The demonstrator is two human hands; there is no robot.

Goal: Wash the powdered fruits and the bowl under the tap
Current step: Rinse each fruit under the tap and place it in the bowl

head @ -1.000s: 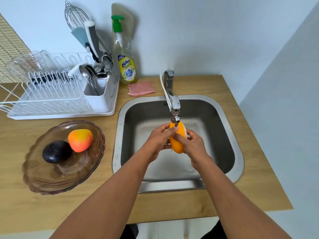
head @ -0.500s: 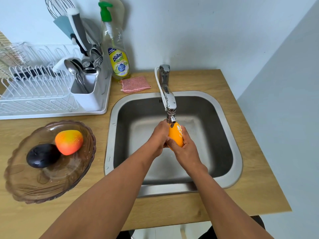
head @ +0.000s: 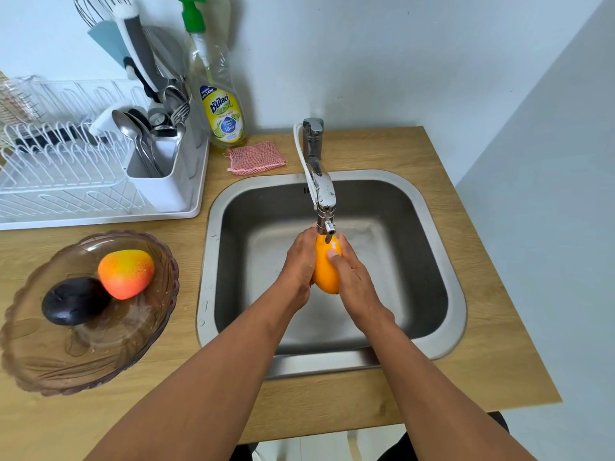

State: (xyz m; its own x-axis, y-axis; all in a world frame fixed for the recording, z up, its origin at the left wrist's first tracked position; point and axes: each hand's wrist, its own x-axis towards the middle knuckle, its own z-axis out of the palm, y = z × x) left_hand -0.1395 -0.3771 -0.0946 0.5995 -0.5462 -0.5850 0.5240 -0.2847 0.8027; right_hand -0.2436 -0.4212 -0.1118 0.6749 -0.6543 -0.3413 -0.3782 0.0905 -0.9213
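Though partly hidden, fruit [head: 326, 268] between hands.

Dish soap bottle [head: 222, 104]: yellow label, Thai-script brand in blue; small print illegible.

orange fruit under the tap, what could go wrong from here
1. The orange fruit is wet and smooth, held between the left hand and right hand right under the tap; it could slip and drop into the sink.
2. Held so close to the spout, it may send spray onto the wooden counter.
3. The brown glass bowl sits near the counter's front edge, where the left forearm might knock it.
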